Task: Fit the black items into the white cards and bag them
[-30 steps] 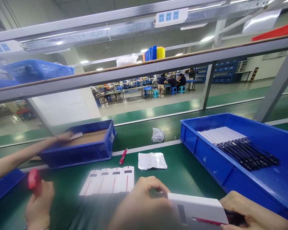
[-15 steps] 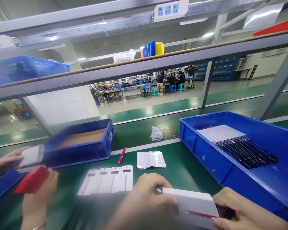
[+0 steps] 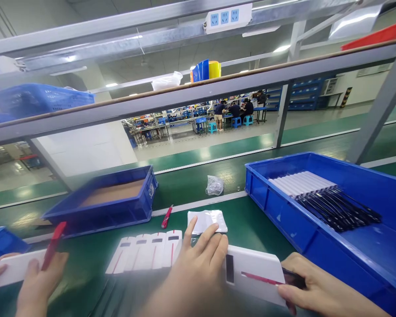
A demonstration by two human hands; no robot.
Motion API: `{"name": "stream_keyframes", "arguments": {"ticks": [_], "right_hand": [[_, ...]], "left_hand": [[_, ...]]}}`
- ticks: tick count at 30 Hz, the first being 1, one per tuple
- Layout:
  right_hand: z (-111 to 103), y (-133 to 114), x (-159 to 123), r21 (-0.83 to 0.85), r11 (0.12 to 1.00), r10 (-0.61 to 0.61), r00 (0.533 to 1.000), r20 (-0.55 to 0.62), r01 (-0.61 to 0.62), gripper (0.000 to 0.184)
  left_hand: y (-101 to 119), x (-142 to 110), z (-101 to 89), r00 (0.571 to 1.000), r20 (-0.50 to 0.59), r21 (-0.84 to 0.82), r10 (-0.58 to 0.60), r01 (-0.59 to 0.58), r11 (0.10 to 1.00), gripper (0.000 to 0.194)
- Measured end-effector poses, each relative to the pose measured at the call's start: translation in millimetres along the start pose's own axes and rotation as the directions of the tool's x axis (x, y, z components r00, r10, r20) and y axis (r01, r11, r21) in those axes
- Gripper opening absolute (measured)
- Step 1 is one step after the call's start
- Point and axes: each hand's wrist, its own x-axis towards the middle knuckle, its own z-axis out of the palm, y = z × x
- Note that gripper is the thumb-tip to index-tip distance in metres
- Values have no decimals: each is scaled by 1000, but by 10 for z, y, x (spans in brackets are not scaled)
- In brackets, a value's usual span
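My right hand [image 3: 303, 279] grips the end of a flat white device [image 3: 260, 273] with a dark window and a red stripe. A black part, perhaps a bundled cable, sticks out at that end. My left hand [image 3: 203, 259] is open, fingers stretched forward, at the device's other end. Its fingertips reach over the near edge of a stack of clear plastic bags [image 3: 207, 220]; whether they touch is unclear. Left of this hand, several similar white devices [image 3: 156, 251] lie in a row, their dark cables trailing toward me.
At the left, a co-worker's hands [image 3: 36, 277] hold a white device and a red object [image 3: 54, 244]. A red utility knife [image 3: 166, 217] and a crumpled clear bag [image 3: 214, 185] lie beyond. Blue bins stand left [image 3: 102, 215] and right [image 3: 284, 215], the right one with white, cabled devices.
My left hand has let go of the device and spread its fingers toward the plastic bags. The device has shifted slightly left in my right hand. The co-worker's hands have moved lower left.
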Motion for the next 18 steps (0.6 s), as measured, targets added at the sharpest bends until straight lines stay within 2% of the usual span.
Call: {"name": "stream_keyframes", "arguments": {"ticks": [3, 8, 9, 11, 12, 14, 16, 18], "right_hand": [[55, -3, 41, 33, 999, 41, 998, 37, -43, 29], [164, -156, 182, 51, 998, -54, 980, 190, 45, 36], [197, -191, 211, 41, 996, -83, 978, 191, 77, 40], [281, -240, 260, -31, 990, -130, 984, 118, 134, 45], [334, -251, 281, -98, 982, -157, 986, 55, 162, 46], [469, -250, 317, -307, 925, -272, 955, -116, 226, 43], [637, -243, 341, -553, 786, -466, 852, -239, 275, 37], [818, -249, 343, -734, 621, -622, 743, -248, 275, 29]], "left_hand": [[18, 58, 47, 1000, -12, -5, -6, 6, 1000, 36], [43, 123, 92, 999, -19, -151, 34, -36, 988, 43], [37, 95, 99, 1000, -23, -164, 1, -5, 986, 45], [16, -10, 117, 984, -63, -221, -169, 151, 963, 48], [8, -75, 132, 952, -84, -290, -295, 259, 921, 48], [16, -190, 188, 842, -58, -492, -536, 443, 750, 43], [64, -229, 275, 748, 64, -671, -660, 522, 526, 38], [132, -181, 367, 689, 172, -774, -704, 537, 337, 35]]}}
